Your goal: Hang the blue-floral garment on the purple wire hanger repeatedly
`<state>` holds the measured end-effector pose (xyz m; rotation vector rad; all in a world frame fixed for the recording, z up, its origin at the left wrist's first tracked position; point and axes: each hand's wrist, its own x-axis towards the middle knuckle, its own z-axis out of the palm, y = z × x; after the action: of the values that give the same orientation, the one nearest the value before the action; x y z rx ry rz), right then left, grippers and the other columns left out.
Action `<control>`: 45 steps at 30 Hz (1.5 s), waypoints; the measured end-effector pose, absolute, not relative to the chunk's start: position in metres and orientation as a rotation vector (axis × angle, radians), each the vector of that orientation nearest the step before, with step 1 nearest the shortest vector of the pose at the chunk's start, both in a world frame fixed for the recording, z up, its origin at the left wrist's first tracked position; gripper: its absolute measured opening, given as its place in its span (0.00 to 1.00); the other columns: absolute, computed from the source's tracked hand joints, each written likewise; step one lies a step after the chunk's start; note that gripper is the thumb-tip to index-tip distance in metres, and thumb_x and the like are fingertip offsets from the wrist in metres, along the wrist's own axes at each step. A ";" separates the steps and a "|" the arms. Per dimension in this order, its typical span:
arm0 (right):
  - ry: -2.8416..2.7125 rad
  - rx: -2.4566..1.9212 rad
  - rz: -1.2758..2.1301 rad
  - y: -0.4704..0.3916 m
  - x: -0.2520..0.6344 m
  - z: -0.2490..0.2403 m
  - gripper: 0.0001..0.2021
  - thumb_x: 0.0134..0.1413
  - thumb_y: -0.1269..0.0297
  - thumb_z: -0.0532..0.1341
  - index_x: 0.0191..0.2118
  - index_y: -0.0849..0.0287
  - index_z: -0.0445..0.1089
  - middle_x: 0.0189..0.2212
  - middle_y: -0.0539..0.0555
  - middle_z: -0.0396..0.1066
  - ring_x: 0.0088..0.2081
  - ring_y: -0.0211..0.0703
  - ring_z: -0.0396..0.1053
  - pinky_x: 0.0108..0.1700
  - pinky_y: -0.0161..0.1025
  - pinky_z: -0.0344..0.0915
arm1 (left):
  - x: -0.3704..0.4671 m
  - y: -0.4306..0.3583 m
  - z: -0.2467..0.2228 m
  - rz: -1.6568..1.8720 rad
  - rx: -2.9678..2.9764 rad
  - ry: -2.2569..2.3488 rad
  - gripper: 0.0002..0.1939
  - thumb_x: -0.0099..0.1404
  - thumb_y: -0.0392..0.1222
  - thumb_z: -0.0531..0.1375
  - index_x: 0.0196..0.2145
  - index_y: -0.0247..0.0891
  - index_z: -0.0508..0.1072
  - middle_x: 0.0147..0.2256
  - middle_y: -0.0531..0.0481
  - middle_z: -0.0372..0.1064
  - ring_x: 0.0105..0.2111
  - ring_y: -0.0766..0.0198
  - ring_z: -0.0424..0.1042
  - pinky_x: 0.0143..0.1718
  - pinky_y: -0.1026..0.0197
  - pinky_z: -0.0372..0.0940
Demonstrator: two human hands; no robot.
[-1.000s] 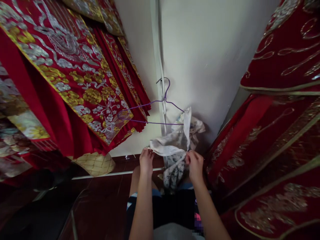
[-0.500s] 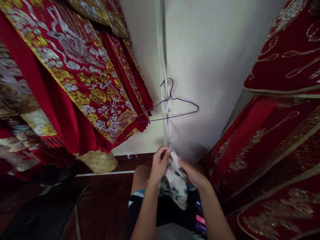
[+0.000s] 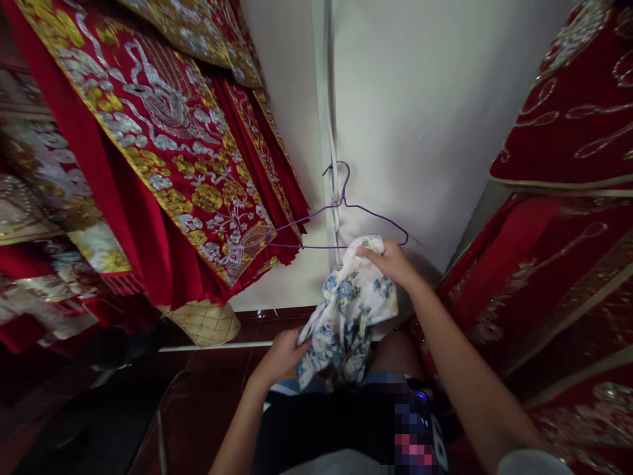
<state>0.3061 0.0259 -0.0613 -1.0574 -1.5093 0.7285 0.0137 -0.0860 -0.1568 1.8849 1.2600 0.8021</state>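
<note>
While a pale, smooth wall [image 3: 420, 99] spreads behind everything, stiff red garments flank it: the left garment [image 3: 202, 194] is thick with silver and gold embroidery above pleated edges, the right garment [image 3: 568, 145] darker, with looping glittery trim. Between them, the floral cloth [image 3: 346, 297], thin, limp and creased, white with blue blossoms, is in both hands, its long axis running diagonally from low left to high right. Its upper edge overlaps the bottom bar of the purple hanger [image 3: 343, 198] in this view; whether they touch cannot be told. The hanger is a slim, glossy triangle with a curved hook, set against the wall beyond the cloth. The right hand [image 3: 393, 260] is the nearer to it, just below its right corner, fingers pinched on the cloth's top edge; the left hand [image 3: 284, 356] sits lower and closer to the body, fingers closed around the cloth's lower left edge.
</note>
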 end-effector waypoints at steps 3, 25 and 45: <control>-1.540 -1.050 0.652 0.067 0.298 -0.071 0.17 0.47 0.51 0.65 0.22 0.61 0.70 0.19 0.48 0.66 0.25 0.38 0.62 0.29 0.34 0.58 | -0.006 -0.080 -0.134 0.729 1.940 1.264 0.15 0.65 0.49 0.58 0.30 0.34 0.73 0.26 0.52 0.68 0.28 0.63 0.64 0.32 0.64 0.60; -1.528 -1.150 0.707 0.000 0.342 -0.070 0.21 0.47 0.46 0.65 0.26 0.63 0.75 0.24 0.55 0.76 0.26 0.44 0.69 0.29 0.37 0.63 | -0.019 -0.013 -0.037 1.426 2.119 1.493 0.18 0.55 0.31 0.56 0.39 0.39 0.81 0.42 0.45 0.79 0.47 0.49 0.75 0.58 0.49 0.64; -1.400 -1.266 -0.044 -0.014 0.391 -0.059 0.35 0.48 0.64 0.64 0.64 0.56 0.60 0.48 0.61 0.74 0.44 0.56 0.74 0.48 0.51 0.69 | 0.043 0.028 -0.002 1.398 2.525 1.286 0.11 0.62 0.30 0.51 0.34 0.36 0.73 0.33 0.48 0.73 0.34 0.61 0.71 0.40 0.61 0.63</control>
<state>0.3908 -0.0141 -0.0585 -1.2659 -1.4000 -0.0438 0.0429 0.0277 -0.0020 2.5252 1.2860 1.3978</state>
